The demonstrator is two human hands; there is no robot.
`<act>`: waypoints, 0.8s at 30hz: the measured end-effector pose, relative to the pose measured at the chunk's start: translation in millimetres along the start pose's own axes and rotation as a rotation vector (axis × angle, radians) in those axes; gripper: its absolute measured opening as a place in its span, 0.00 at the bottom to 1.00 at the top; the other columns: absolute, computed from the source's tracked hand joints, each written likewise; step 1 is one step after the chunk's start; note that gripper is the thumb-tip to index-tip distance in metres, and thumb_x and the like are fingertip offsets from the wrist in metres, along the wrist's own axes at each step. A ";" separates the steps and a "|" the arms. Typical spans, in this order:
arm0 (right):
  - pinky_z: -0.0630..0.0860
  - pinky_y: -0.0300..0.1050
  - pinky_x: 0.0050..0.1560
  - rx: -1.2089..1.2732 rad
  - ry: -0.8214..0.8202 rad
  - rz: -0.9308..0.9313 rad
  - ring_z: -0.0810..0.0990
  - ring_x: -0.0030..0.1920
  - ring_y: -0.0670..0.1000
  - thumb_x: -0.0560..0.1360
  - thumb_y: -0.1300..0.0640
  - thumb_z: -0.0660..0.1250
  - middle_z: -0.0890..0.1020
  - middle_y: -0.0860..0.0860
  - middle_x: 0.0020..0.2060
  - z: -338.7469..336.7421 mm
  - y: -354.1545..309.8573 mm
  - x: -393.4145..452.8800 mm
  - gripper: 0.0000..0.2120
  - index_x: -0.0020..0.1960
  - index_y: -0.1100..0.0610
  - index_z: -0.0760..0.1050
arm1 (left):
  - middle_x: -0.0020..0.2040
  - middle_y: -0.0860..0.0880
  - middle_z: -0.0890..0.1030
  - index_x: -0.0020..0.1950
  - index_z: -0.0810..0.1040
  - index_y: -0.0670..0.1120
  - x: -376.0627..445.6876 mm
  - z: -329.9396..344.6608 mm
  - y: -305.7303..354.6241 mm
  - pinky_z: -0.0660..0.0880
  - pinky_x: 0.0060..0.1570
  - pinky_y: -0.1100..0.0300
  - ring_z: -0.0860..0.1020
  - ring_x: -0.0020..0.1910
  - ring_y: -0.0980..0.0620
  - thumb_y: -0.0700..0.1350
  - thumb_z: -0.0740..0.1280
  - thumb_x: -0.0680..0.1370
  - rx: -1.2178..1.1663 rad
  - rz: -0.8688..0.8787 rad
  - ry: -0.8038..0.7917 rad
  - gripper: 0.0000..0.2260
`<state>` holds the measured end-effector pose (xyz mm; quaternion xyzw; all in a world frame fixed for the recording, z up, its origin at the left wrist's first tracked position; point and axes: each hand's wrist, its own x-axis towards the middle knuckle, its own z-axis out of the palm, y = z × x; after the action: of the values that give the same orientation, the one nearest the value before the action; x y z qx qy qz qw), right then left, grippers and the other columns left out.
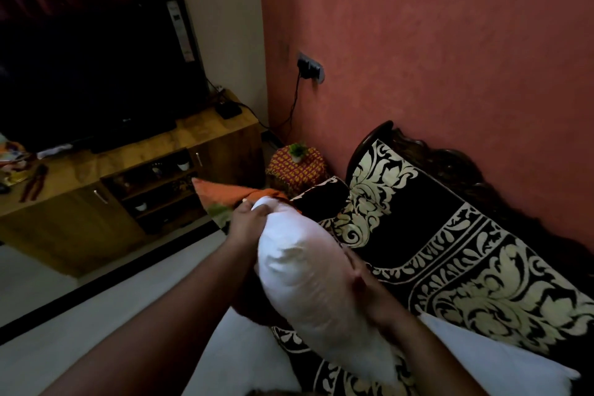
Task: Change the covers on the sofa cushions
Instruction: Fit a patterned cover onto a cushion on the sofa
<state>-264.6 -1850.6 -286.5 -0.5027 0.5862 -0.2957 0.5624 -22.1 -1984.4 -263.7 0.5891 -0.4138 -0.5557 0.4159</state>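
A bare white cushion insert (308, 280) is held up on edge over the sofa (482, 254), which wears a black throw with cream floral patterns. My left hand (249, 222) grips the insert's far top corner, fingers curled over it. My right hand (363, 283) holds the insert's right side, thumb pressed into the filling. An orange cover (231, 194) lies crumpled just beyond the insert, partly hidden by my left hand. A second white insert (501, 360) lies on the sofa seat at lower right. A black-and-cream cushion (321, 196) rests at the sofa's far end.
A wooden TV cabinet (80, 212) with a large dark television (96, 74) stands at left, pliers (33, 180) on its top. A small stool under an orange patterned cloth (297, 167) with a little plant sits by the red wall. A plug and cable hang from the wall socket (310, 67).
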 end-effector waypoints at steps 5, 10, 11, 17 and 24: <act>0.53 0.33 0.76 -0.216 0.122 -0.212 0.49 0.78 0.34 0.52 0.32 0.81 0.46 0.36 0.80 46.1 3.4 1.4 0.75 0.80 0.43 0.31 | 0.40 0.43 0.82 0.45 0.79 0.43 -0.8 41.9 25.9 0.76 0.43 0.54 0.81 0.43 0.42 0.44 0.67 0.69 0.026 0.046 0.206 0.08; 0.70 0.32 0.54 -0.019 0.555 -0.104 0.78 0.58 0.40 0.59 0.26 0.73 0.80 0.50 0.63 60.4 3.1 10.0 0.42 0.63 0.52 0.78 | 0.50 0.46 0.83 0.57 0.79 0.46 -11.5 71.4 59.1 0.76 0.54 0.52 0.80 0.51 0.45 0.44 0.69 0.75 0.247 0.296 0.318 0.12; 0.69 0.36 0.55 0.023 0.624 -0.103 0.77 0.60 0.44 0.59 0.24 0.72 0.80 0.50 0.61 54.7 1.7 12.9 0.44 0.63 0.54 0.78 | 0.49 0.47 0.83 0.59 0.77 0.48 -14.8 72.8 65.7 0.76 0.54 0.50 0.80 0.50 0.45 0.48 0.69 0.76 0.327 0.388 0.305 0.12; 0.80 0.41 0.41 0.584 0.844 -0.101 0.85 0.48 0.47 0.67 0.67 0.79 0.85 0.47 0.49 8.7 -5.4 37.1 0.19 0.54 0.54 0.81 | 0.71 0.44 0.70 0.78 0.61 0.52 4.8 22.2 34.5 0.69 0.63 0.44 0.70 0.69 0.42 0.66 0.65 0.76 0.918 0.583 0.431 0.35; 0.81 0.43 0.41 0.548 0.851 -0.151 0.84 0.42 0.43 0.69 0.66 0.78 0.86 0.41 0.40 -4.8 -10.6 43.0 0.13 0.50 0.55 0.82 | 0.53 0.44 0.84 0.62 0.75 0.52 9.2 31.3 49.9 0.77 0.45 0.50 0.81 0.51 0.40 0.50 0.60 0.78 0.928 0.586 0.038 0.14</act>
<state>-260.5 -1894.7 -291.5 -0.2130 0.6262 -0.6569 0.3619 -54.3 -2009.6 -220.3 0.5808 -0.7546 -0.1648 0.2572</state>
